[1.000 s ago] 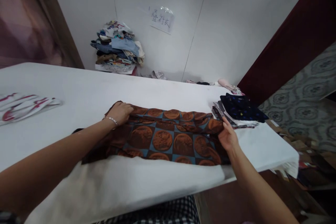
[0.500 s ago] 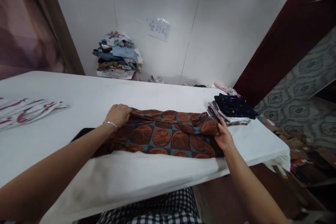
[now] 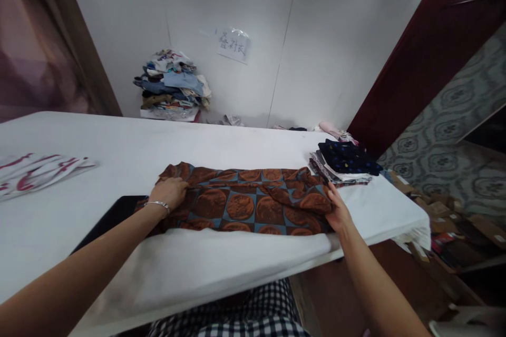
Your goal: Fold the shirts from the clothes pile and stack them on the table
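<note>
White cloth covers the bench, which fills most of the view; its left end runs out of the picture and its near edge hangs over a checked garment seen only in part at the bottom. On the near middle of the bench lies the brown and blue patterned garment, folded into a long band with rust-coloured circles on a chequered ground; its left end is bunched, and what kind of garment it is cannot be told. Beside that end a dark flat thing shows only in part behind the left forearm and cannot be made out. At the far right corner sits a small stack of folded clothes, dark dotted cloth on top, just beside the garment's right end. At the left edge a white and red cloth is cut off by the frame. Beyond the bench, a heap of clothes stands against the wall under a paper sign too small to read.

The left hand, a bracelet at its wrist, is curled closed on the garment's left end. The right hand grips the right end, thumb on top, fingers hidden beneath the cloth.
</note>
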Action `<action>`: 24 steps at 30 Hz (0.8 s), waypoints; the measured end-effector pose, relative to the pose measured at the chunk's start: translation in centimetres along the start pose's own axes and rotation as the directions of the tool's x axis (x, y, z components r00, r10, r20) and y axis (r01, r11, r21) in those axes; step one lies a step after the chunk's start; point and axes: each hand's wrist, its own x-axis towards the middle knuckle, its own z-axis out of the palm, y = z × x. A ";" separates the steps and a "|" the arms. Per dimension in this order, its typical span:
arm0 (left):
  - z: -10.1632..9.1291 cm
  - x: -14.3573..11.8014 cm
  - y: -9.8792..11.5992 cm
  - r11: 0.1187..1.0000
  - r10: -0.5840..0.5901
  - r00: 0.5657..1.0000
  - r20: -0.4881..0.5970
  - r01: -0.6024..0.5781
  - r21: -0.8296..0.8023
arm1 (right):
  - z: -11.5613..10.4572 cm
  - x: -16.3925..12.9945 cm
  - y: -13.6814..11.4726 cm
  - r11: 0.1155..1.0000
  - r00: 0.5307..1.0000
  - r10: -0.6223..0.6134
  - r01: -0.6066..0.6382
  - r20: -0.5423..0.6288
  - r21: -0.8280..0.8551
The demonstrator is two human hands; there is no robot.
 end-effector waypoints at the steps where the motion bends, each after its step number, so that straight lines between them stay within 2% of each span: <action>1: -0.3 0.0 0.0 1.000 -0.003 1.000 -0.018 0.003 0.002 | 0.0 -0.2 0.0 1.000 1.000 -0.001 0.001 -0.005 0.005; 5: -1.8 -0.4 -0.1 0.999 -0.047 0.982 -0.182 0.043 -0.025 | -0.4 -1.0 -0.8 0.989 0.989 -0.145 0.144 0.013 0.018; 7: -2.0 -0.7 0.0 0.998 -0.049 0.973 -0.226 0.040 -0.046 | -0.7 -1.2 -1.5 0.972 0.972 -0.234 0.234 0.000 0.023; 10: -1.1 -1.1 0.2 0.998 -0.030 0.979 -0.200 0.018 -0.065 | -1.0 -1.5 -2.6 0.945 0.945 -0.325 0.326 -0.037 0.025; 15: 0.3 -1.4 -0.1 0.999 -0.003 0.998 -0.065 0.001 -0.042 | -0.9 -2.6 -4.2 0.914 0.914 -0.400 0.403 -0.068 0.053; 17: 0.2 -1.4 -0.2 0.999 -0.020 0.997 -0.072 0.018 -0.030 | -0.7 -3.4 -4.5 0.917 0.918 -0.396 0.397 -0.025 0.036; 20: -0.4 -1.5 -0.1 0.999 -0.039 0.993 -0.114 0.038 -0.012 | -0.3 -4.5 -4.5 0.952 0.951 -0.304 0.306 0.049 -0.031; 22: -0.5 -1.7 0.0 1.000 -0.022 0.990 -0.137 0.024 0.009 | -0.2 -5.1 -4.2 0.959 0.959 -0.278 0.280 0.049 -0.041; 24: -0.3 -1.7 0.0 1.000 0.012 0.996 -0.092 -0.010 0.026 | -0.4 -5.4 -3.9 0.956 0.957 -0.289 0.290 0.021 -0.039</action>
